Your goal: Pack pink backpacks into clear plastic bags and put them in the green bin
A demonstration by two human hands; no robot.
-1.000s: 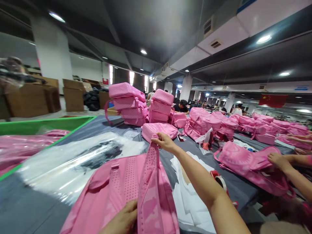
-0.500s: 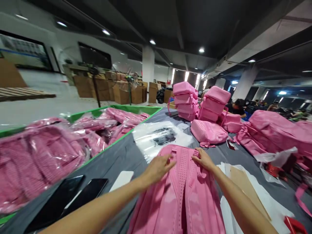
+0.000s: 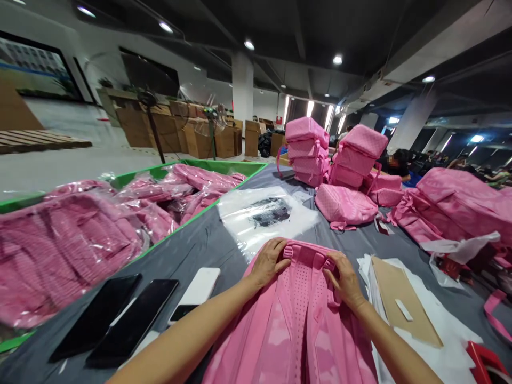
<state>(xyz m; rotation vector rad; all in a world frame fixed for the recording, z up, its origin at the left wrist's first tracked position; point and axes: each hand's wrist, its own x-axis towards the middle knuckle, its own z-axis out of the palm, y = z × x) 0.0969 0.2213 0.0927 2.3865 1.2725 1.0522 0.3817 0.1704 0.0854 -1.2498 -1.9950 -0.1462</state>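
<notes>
A pink backpack (image 3: 280, 330) lies in front of me with its shoulder straps and dotted back panel facing up. My left hand (image 3: 271, 264) grips its upper left edge, fingers curled over the rim and thumb beside a strap buckle. On the upper right corner, my right hand (image 3: 344, 278) is closed around the edge, next to the other strap buckle. The lower end of the backpack runs out of view. Just beyond it lies a clear plastic bag (image 3: 236, 213) with dark printing.
At left, a green-rimmed bin (image 3: 192, 220) holds several plastic-wrapped pink bags (image 3: 96, 240). Dark phones (image 3: 132, 320) and a white phone (image 3: 200, 285) lie on the grey table. Stacked pink bags (image 3: 306, 152) stand behind; brown cardboard (image 3: 400, 298) on white sheets is at right.
My left hand has moved up from over the strap to the backpack's top left edge. The right hand has shifted slightly right and down along the corner. The view has tilted down a little.
</notes>
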